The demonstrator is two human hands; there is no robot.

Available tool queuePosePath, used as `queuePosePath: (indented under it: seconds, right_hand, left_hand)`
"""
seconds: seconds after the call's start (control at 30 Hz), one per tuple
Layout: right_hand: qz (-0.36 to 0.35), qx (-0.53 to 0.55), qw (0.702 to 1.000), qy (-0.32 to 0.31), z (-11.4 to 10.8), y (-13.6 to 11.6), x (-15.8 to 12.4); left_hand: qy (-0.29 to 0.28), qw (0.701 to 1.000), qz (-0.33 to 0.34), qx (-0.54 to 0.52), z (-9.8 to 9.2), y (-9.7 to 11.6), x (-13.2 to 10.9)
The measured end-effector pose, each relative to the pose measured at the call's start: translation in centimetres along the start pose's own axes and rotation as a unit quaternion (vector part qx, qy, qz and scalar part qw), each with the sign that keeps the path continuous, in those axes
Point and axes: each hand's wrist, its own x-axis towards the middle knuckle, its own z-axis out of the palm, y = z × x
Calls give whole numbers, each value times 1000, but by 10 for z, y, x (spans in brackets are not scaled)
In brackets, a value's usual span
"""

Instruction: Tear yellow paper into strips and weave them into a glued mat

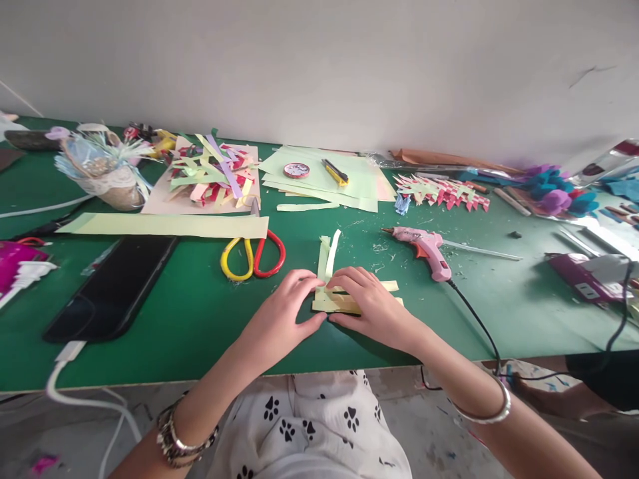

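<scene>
Pale green and yellow paper strips (324, 303) lie on the table in front of me, some pointing away and others to the right, overlapping at a corner. My left hand (279, 316) is at their left end, fingertips on the upper side and thumb at the near edge. From the right, my right hand (374, 309) curls over the strips with fingers on top and thumb at the near edge, hiding part of them. Beyond the left hand lie scissors (269, 254) with one yellow and one red handle, blades partly under a long pale green paper strip (170, 225).
A pink glue gun (422, 247) with its cord lies to the right. Behind are stacked green sheets (319, 174) with a yellow cutter (335, 173), a pile of cut strips (214, 169), and a woven paper piece (444, 193). A phone (114, 286) lies at left on the green table (200, 352).
</scene>
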Motion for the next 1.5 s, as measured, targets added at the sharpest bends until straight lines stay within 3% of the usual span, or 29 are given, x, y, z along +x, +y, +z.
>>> queuePosePath:
  seconds: [0.3, 0.47, 0.6, 1.0, 1.17, 1.5]
  right_hand:
    - [2, 15, 1000, -2, 1, -5, 2]
    - [-2, 33, 999, -2, -4, -1, -5]
    - [20, 8, 1000, 11, -7, 2, -10]
    - [33, -54, 997, 45, 0, 6, -25]
    - [17, -85, 995, 45, 1, 7, -26]
    - [5, -119, 992, 49, -2, 10, -26]
  left_hand:
    - [-4, 999, 5, -47, 1, 2, -2]
    - [-43, 999, 3, 0, -5, 3, -3]
    - [-22, 999, 2, 32, -11, 2, -3]
    - [-96, 977, 128, 141, -13, 10, 13]
    - [-90, 969, 143, 178, -5, 6, 16]
    - [-83, 975, 144, 145, -6, 4, 15]
